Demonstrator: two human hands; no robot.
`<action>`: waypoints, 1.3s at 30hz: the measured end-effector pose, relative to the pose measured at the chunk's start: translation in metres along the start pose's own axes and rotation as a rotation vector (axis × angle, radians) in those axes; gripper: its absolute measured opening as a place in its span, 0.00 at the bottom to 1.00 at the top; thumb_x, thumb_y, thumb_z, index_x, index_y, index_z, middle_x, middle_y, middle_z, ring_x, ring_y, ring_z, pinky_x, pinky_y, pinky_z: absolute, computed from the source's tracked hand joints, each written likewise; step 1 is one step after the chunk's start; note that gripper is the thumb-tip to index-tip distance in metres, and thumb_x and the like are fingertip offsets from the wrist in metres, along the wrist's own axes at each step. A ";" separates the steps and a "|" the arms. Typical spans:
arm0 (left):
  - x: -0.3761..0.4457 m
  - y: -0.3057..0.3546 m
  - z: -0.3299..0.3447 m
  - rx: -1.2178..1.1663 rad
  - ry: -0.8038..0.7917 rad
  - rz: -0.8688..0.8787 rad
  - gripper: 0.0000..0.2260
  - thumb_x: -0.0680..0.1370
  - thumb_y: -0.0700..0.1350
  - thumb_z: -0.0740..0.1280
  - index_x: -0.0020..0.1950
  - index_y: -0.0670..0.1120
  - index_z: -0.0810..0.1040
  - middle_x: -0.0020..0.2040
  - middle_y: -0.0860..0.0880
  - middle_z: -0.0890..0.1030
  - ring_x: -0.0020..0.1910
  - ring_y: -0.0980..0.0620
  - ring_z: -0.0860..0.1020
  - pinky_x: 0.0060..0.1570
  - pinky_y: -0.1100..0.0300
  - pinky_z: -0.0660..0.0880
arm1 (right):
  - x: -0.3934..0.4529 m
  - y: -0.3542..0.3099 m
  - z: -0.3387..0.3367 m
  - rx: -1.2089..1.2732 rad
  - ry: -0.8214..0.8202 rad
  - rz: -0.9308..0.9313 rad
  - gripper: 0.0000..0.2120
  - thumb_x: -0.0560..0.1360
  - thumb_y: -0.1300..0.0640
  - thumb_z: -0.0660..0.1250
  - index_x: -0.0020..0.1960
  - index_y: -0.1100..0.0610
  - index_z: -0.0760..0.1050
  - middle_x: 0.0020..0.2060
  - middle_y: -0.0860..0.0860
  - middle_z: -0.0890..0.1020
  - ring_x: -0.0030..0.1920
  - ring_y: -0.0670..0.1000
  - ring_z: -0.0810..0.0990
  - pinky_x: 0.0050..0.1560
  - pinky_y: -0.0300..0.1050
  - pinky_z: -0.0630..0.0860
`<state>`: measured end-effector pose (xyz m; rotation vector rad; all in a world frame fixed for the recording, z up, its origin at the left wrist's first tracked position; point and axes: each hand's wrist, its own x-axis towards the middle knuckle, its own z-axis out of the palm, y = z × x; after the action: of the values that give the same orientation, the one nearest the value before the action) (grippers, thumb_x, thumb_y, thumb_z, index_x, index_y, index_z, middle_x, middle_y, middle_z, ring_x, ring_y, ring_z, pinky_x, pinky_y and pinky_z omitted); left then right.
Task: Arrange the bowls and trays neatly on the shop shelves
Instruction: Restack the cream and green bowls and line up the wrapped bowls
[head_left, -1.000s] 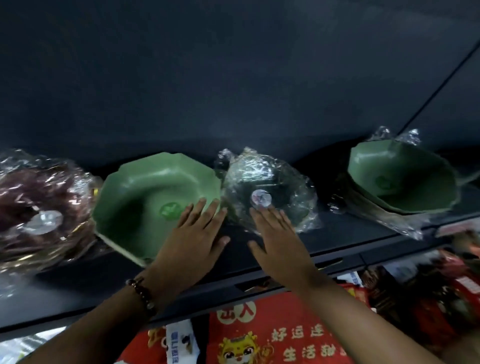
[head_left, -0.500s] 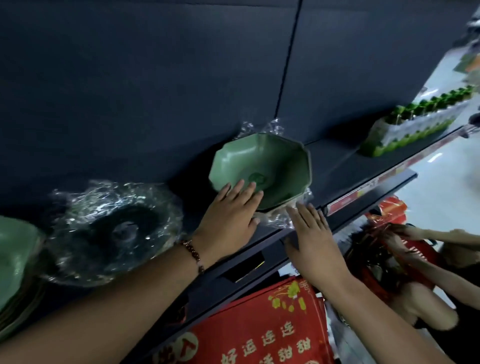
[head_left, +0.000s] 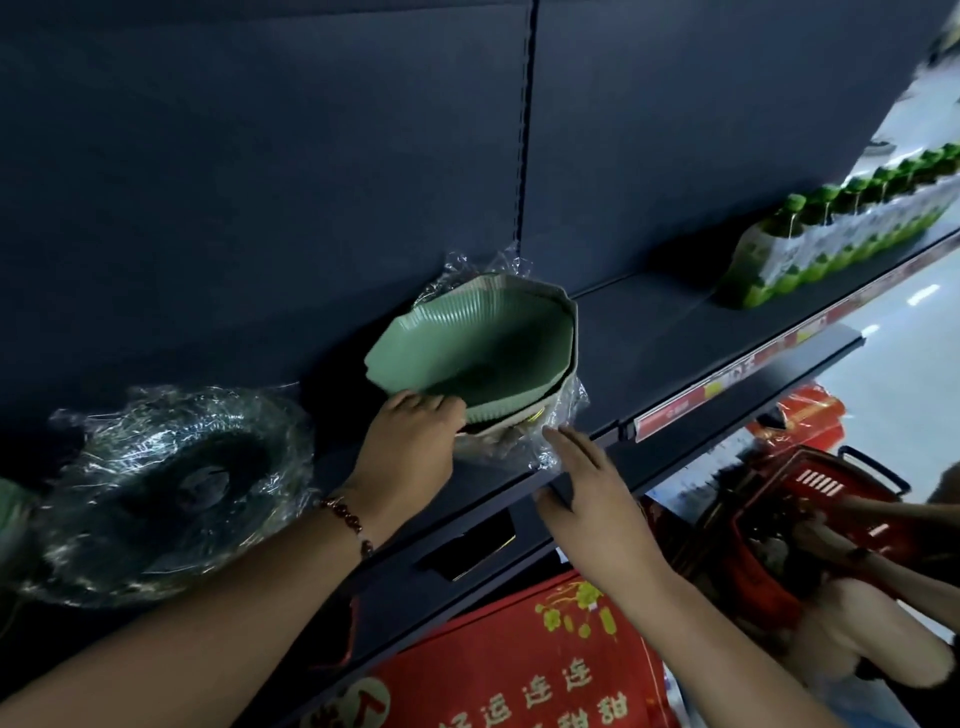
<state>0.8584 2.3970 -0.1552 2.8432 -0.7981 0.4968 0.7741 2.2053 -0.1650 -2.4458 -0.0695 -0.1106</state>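
Near the shelf's (head_left: 649, 332) front edge, my left hand (head_left: 410, 447) grips the tilted green bowl stack (head_left: 483, 353); right hand (head_left: 587, 483), fingers straight, touches its plastic wrap (head_left: 561, 415). Risk: loose wrap slides, stack tips off the edge.

Bare shelf (head_left: 639, 332) stretch right of centre between tilted green bowl (head_left: 483, 348) and bottle pack (head_left: 831, 234) at right, plastic-wrapped bowls (head_left: 166, 493) crowding lower left

Single head-worn wide-angle cam is looking forward and slightly down along a dark shop shelf (head_left: 649, 332) from close range, tilting so the shelf edge is running diagonally up-right, with both forearms entering from the bottom edge and the aisle floor showing far right.
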 end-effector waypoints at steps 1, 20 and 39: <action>0.000 0.000 -0.004 0.001 0.047 -0.034 0.09 0.69 0.34 0.72 0.40 0.46 0.75 0.35 0.49 0.79 0.36 0.47 0.78 0.45 0.54 0.74 | 0.000 -0.004 -0.004 0.137 0.002 0.027 0.26 0.77 0.58 0.65 0.72 0.43 0.64 0.66 0.35 0.67 0.67 0.37 0.65 0.62 0.23 0.59; -0.095 0.022 -0.066 -0.349 0.028 -0.414 0.36 0.77 0.66 0.56 0.77 0.61 0.37 0.77 0.56 0.31 0.74 0.53 0.29 0.72 0.52 0.34 | 0.021 -0.039 -0.004 1.280 0.036 0.540 0.12 0.77 0.69 0.59 0.51 0.58 0.79 0.46 0.57 0.85 0.41 0.54 0.85 0.37 0.49 0.81; -0.136 0.007 -0.099 -1.327 0.274 -0.776 0.32 0.70 0.44 0.70 0.72 0.62 0.66 0.62 0.58 0.79 0.62 0.56 0.77 0.61 0.44 0.75 | -0.016 -0.050 0.039 1.403 -0.139 0.725 0.16 0.79 0.69 0.56 0.60 0.59 0.76 0.53 0.59 0.84 0.50 0.56 0.84 0.38 0.45 0.82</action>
<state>0.7182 2.4789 -0.1105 1.5566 0.1166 0.1111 0.7570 2.2688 -0.1646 -0.9647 0.5056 0.3299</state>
